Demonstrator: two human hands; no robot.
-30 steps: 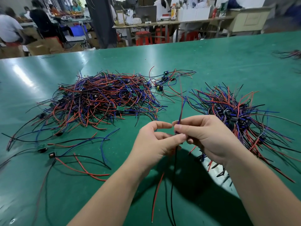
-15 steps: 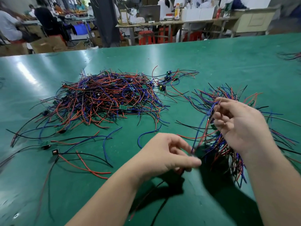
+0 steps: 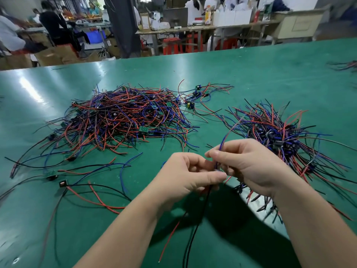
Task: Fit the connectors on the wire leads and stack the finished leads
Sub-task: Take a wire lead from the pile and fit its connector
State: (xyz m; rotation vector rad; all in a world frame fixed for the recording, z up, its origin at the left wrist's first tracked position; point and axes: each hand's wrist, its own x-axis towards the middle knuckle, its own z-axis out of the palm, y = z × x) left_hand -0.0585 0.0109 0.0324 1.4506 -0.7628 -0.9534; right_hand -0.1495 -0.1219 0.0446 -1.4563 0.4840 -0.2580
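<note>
Lead (image 3: 196, 227): near centre, lifted off table (image 3: 270, 74); black and red tails hanging near, blue tail rising far.
Left hand (image 3: 185, 176): thumb and curled fingers (image 3: 191, 161) pinching lead's middle.
Right hand (image 3: 251, 171): fingertips (image 3: 213, 154) pinching same lead, just right of left hand.
Connector: hidden between fingers; cannot tell if seated.
Step, as judged: fitting.
Next: firm push home, then laying on right pile (image 3: 280, 136), likely the finished stack.
Loose leads (image 3: 51, 174): near left, lying flat.
Left pile (image 3: 125, 117): farther, large, tangled; likely unworked stock.
</note>
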